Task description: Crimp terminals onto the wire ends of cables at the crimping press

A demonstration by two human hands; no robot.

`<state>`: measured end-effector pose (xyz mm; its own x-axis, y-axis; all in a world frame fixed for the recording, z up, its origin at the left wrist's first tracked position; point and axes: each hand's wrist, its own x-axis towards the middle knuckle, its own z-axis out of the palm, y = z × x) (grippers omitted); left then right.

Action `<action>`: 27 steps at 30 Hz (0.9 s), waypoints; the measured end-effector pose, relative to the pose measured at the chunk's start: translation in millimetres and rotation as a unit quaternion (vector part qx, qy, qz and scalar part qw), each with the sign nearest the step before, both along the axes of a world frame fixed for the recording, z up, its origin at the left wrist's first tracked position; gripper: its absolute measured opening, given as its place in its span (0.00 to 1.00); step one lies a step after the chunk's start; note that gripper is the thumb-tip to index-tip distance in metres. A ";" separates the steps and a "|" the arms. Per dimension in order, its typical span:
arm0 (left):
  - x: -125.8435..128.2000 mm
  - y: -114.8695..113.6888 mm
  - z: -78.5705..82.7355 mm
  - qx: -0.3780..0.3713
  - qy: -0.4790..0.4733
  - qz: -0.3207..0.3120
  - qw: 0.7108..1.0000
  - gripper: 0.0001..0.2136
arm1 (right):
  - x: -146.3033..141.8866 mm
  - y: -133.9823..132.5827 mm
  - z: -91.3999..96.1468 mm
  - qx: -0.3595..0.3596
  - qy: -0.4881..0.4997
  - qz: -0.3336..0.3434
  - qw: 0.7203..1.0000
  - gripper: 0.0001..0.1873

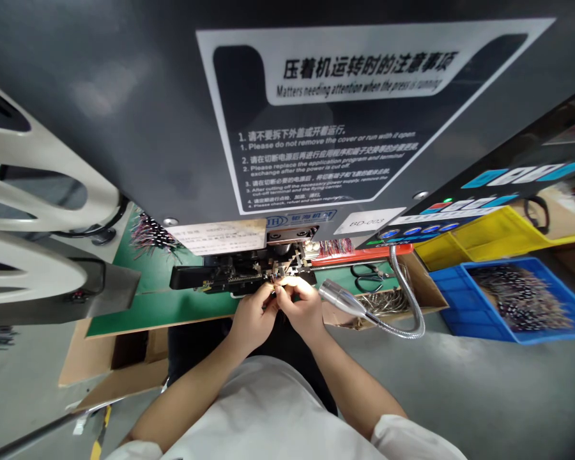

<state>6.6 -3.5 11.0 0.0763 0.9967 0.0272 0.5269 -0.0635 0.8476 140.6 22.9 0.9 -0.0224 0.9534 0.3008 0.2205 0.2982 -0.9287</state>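
Observation:
My left hand (256, 316) and my right hand (301, 303) meet in front of the crimping press (134, 115), close to its metal applicator (239, 271). Thumbs and forefingers of both hands are pinched together, almost touching. Whatever lies between the fingertips is too small and too hidden to name. The press's dark cover, with a printed warning panel, hangs above them. Just right of my right hand, a silver gooseneck lamp (340, 298) points toward the applicator.
Dark-handled scissors (370, 276) lie on the green bench top (167, 310), near a red tray (368, 254) of wires. A cardboard box (429, 291) stands beside them. Further right are a blue bin (460, 313) of bundled wires and a yellow bin (522, 233). A white spoked reel (33, 166) is left.

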 end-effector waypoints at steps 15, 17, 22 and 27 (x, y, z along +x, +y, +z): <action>2.6 1.7 1.1 0.016 0.013 0.002 1.000 0.07 | 2.7 5.6 -0.3 0.022 -0.039 -0.006 0.999 0.07; 2.6 1.7 1.3 0.012 0.012 0.000 1.000 0.07 | 2.6 4.9 -0.8 0.030 -0.038 -0.007 0.999 0.06; 1.8 0.7 3.2 0.018 0.020 -0.001 1.000 0.06 | 4.0 2.0 -0.4 0.035 -0.043 -0.016 0.998 0.07; 2.1 0.8 2.7 0.001 0.026 -0.008 1.000 0.08 | 4.5 1.6 2.5 0.030 -0.058 -0.019 0.998 0.06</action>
